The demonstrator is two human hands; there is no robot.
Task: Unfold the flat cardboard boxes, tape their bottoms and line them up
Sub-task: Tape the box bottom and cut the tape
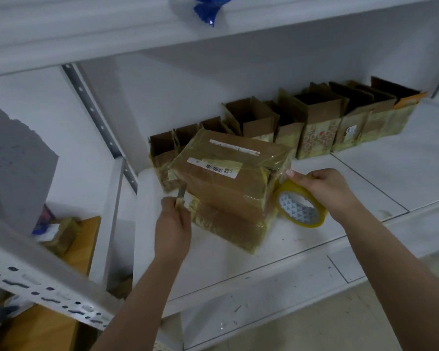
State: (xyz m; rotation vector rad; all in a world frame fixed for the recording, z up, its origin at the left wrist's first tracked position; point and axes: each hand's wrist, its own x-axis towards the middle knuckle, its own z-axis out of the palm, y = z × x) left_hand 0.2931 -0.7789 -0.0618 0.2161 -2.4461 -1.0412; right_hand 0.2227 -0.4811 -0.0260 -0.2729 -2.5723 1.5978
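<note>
On a white shelf (314, 239), a cardboard box (228, 191) lies bottom-up before a row of opened boxes (314, 122) while the left hand (173, 219) grips a small blade (181, 193) and the right hand (330, 191) holds the tape roll (299, 206); the taping step seems underway, with cutting the strip likely next.

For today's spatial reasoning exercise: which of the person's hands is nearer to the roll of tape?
Right. The right hand grips the tape roll at its upper edge. The left hand is across the cardboard box, holding a small blade.
</note>
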